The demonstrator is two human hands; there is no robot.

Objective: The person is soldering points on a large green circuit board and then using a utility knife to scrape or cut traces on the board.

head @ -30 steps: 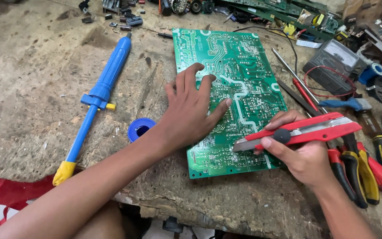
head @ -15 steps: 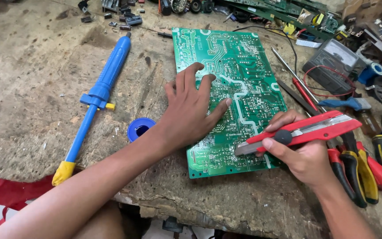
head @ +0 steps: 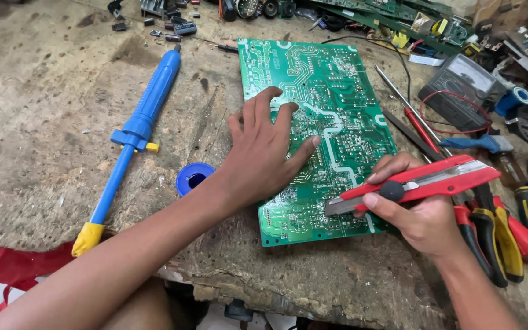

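Risk first: your knife (head: 420,183) blade rests on the near right part of the board (head: 331,110), and a slip could gouge the traces or run toward your left hand (head: 264,153). That hand lies flat, fingers spread, pinning the board to the counter (head: 44,110). Your right hand (head: 423,214) wraps closed round the red handle, thumb on the slider, wrist low.

Board (head: 319,110) partly under left hand (head: 264,153)

Blue desoldering pump (head: 137,128) left, blue solder spool (head: 194,177) beside, pliers (head: 496,238) right, multimeter (head: 459,88) behind
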